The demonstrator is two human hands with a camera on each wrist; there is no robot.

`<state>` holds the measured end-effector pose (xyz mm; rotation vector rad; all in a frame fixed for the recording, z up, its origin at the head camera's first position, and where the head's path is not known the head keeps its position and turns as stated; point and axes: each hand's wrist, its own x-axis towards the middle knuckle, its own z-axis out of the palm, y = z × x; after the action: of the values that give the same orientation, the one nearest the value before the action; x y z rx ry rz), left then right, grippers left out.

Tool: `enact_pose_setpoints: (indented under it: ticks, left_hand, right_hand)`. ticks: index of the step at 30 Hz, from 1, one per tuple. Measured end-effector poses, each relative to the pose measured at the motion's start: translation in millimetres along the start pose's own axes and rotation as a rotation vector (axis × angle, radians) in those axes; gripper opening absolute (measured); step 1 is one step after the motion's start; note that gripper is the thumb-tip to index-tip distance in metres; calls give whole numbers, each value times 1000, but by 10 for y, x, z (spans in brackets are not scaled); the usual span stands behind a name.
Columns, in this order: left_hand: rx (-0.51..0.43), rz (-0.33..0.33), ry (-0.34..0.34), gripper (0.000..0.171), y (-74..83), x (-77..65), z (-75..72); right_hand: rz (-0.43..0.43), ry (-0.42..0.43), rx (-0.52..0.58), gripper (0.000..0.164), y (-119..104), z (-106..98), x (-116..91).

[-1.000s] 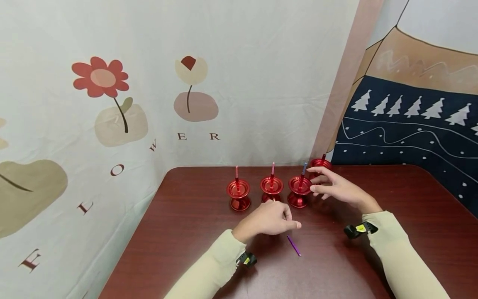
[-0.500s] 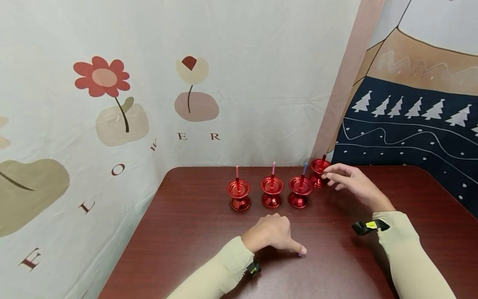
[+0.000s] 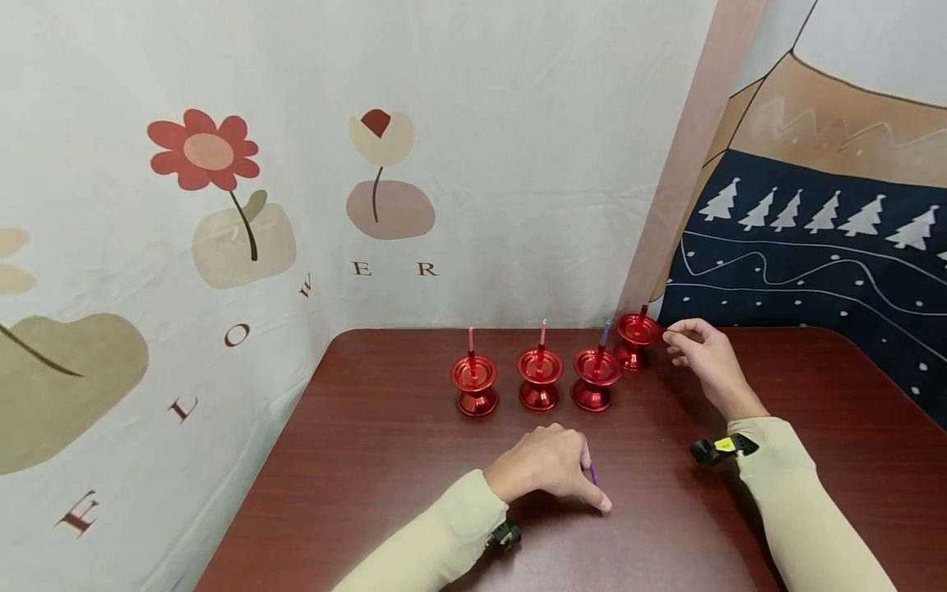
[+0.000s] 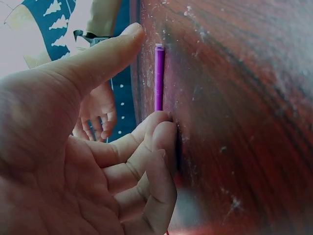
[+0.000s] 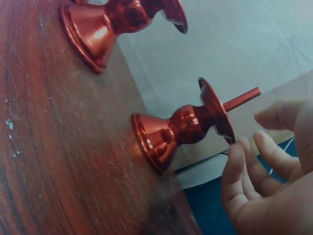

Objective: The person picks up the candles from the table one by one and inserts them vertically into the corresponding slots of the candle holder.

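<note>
A thin purple candle lies on the table between the thumb and fingers of my left hand. In the left wrist view the fingertips are at its near end, and the thumb stands apart from it. My right hand is beside the farthest red metal candle holder, fingertips right at its dish rim and thumb spread away. That holder's upright red tube shows no candle. Three other red holders stand in a row: the left and middle carry pink candles, the right a blue one.
The dark red wooden table backs onto a pale cloth printed with flowers and letters. At the right hangs a navy cloth with white trees. A black wrist strap is on each sleeve.
My left hand has come toward the table's front, over the purple candle. My right hand has moved right, from the blue-candle holder to the far holder's right side.
</note>
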<state>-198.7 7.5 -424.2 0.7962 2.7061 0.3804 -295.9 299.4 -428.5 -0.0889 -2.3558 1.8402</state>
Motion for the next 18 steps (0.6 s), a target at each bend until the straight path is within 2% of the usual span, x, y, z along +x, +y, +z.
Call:
enact_pose_setpoints:
  ticks: [2, 4, 8, 11, 14, 18]
  left_hand:
    - [5, -2, 5, 49, 13, 7, 11]
    - [9, -12, 13, 51, 31, 17, 32]
    - [20, -34, 27, 59, 82, 44, 81]
    - [57, -43, 40, 65, 120, 61, 105]
    - [89, -57, 45, 56, 138, 72, 99]
    - [81, -57, 28, 47, 87, 122, 120]
  right_hand:
    - [13, 16, 14, 30, 17, 23, 10]
    - [29, 5, 16, 39, 27, 41, 19]
    - [75, -68, -6, 61, 32, 53, 39]
    - [105, -125, -17, 69, 33, 64, 60]
    - [118, -174, -23, 73, 48, 90, 90]
    - [120, -229, -21, 77, 81, 137, 126]
